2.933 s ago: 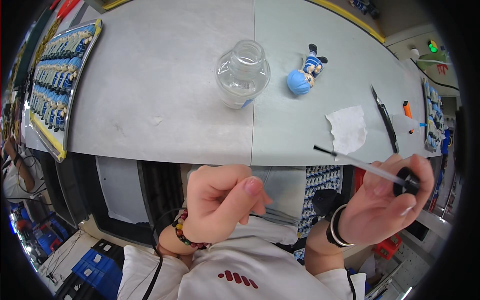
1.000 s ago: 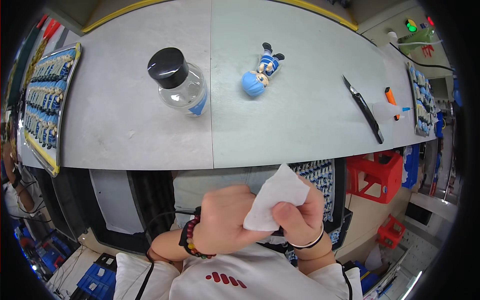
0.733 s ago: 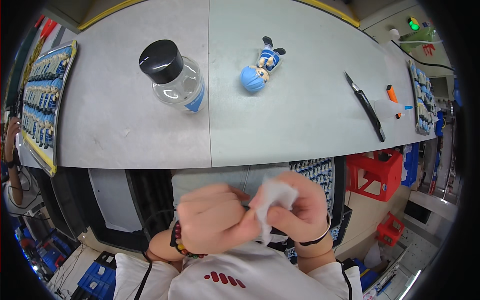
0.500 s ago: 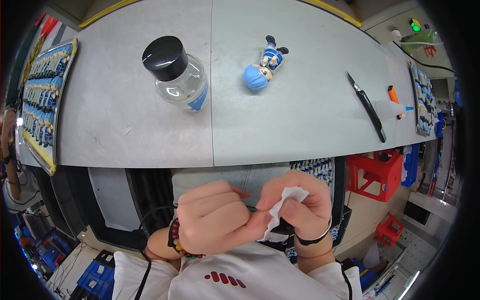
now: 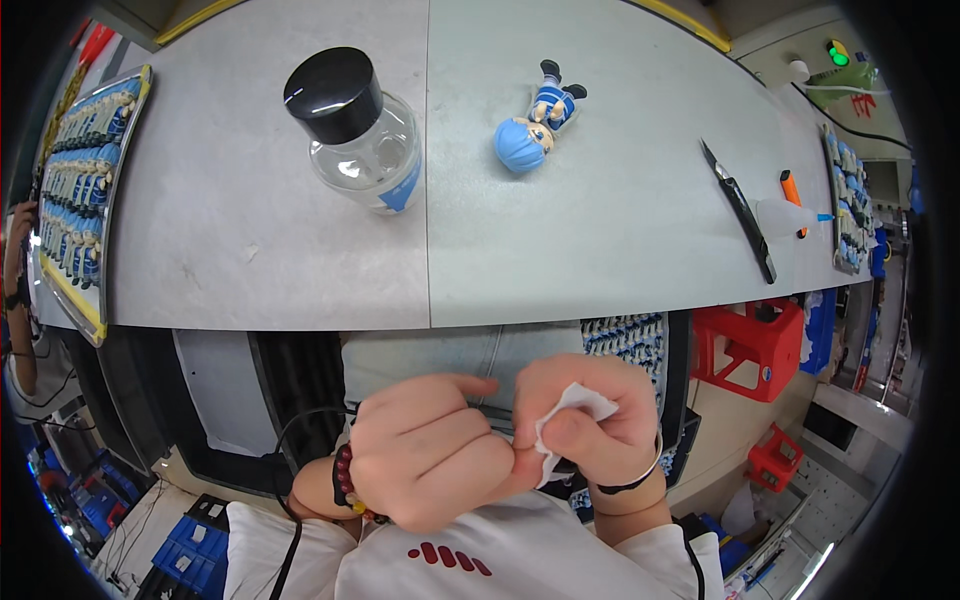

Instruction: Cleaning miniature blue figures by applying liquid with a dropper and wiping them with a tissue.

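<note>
2 hands point(image 5: 500, 450) meet: right hand point(image 5: 590, 420) pinches crumpled white tissue point(image 5: 565, 415), left hand point(image 5: 425, 460) fisted.

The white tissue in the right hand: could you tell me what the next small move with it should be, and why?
Probably draw the white tissue along the left thumb to its tip. The right hand pinches the crumpled tissue around the left hand's thumb, below the table edge, so wiping looks under way.
</note>
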### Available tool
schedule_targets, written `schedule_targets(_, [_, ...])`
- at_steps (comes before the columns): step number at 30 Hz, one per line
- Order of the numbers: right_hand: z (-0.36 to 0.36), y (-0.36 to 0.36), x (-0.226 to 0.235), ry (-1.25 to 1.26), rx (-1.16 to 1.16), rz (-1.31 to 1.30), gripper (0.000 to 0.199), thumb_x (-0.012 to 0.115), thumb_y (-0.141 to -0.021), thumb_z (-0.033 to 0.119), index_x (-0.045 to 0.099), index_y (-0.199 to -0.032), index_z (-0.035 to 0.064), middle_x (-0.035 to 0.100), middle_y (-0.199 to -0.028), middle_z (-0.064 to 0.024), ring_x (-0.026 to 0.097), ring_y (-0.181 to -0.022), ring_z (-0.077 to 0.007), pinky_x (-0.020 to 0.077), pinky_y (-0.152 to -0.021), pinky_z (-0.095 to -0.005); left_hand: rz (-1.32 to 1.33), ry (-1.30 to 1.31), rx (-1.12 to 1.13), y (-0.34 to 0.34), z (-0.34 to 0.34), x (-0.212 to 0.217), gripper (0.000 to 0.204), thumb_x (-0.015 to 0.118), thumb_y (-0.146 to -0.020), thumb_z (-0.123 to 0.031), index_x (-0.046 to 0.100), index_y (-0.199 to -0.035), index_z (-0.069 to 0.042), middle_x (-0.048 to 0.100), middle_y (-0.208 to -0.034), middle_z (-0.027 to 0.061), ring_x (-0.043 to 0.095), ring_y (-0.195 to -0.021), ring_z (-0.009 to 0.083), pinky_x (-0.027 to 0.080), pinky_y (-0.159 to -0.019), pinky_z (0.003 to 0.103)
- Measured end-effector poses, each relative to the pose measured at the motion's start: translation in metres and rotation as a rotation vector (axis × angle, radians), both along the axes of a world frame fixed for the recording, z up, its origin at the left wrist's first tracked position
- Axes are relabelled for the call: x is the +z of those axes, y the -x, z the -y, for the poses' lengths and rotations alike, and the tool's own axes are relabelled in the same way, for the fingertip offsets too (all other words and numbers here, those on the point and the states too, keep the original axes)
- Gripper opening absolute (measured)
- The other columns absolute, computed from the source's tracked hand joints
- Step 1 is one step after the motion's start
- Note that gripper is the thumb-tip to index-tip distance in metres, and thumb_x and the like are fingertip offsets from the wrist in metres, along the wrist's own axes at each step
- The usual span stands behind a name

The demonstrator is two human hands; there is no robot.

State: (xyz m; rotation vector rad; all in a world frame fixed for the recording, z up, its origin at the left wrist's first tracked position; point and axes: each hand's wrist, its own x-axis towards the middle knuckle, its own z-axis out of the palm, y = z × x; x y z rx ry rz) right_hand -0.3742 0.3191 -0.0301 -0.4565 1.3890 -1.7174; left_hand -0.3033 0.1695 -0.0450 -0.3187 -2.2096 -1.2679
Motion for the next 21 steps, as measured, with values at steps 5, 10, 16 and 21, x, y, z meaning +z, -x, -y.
schedule_targets(5, [0.0001,0.0027,-0.0014,0.123,0.027,-0.036,0.011,0.053,-0.084,0.008,0.058,-0.086,-0.0011,0.060,-0.079,-0.0081,0.057,-0.073,-0.0155,0.0434,-0.068,-0.0248,-0.012,0.002,0.031,-0.0024,-0.0012,-0.0010,0.026,0.067,-0.062,-0.004,0.044,-0.050,-0.004,0.043,-0.046,0.0036,0.043,-0.041,0.0177,0.056,-0.057,0.034])
schedule_targets(10, [-0.0033,0.0048,-0.0019,0.075,0.057,-0.107,0.011,0.052,-0.085,0.009,0.057,-0.084,-0.0006,0.059,-0.077,-0.0078,0.055,-0.069,-0.0157,0.0426,-0.064,-0.0243,0.012,0.003,0.031,-0.0030,-0.0025,-0.0001,0.028,0.069,-0.063,-0.005,0.044,-0.050,-0.005,0.044,-0.047,0.0034,0.044,-0.042,0.0177,0.056,-0.059,0.035])
schedule_targets(16, [-0.0004,0.0043,0.0022,-0.047,0.082,-0.012,0.018,0.048,-0.089,0.013,0.056,-0.081,0.0000,0.057,-0.071,-0.0047,0.052,-0.064,-0.0113,0.0402,-0.058,-0.0228,0.017,0.065,-0.007,0.0000,-0.0037,-0.0018,0.028,0.069,-0.065,-0.010,0.045,-0.051,-0.007,0.044,-0.049,0.0006,0.042,-0.043,0.0143,0.056,-0.055,0.032])
schedule_targets(21, [0.0012,0.0028,-0.0023,0.000,0.071,0.065,0.025,0.047,-0.092,0.020,0.055,-0.080,-0.0002,0.056,-0.069,-0.0029,0.049,-0.061,-0.0071,0.0384,-0.056,-0.0203,0.110,-0.168,-0.102,0.0005,-0.0049,-0.0025,0.026,0.067,-0.064,-0.003,0.046,-0.050,-0.002,0.043,-0.046,0.0037,0.040,-0.039,0.0184,0.053,-0.056,0.036])
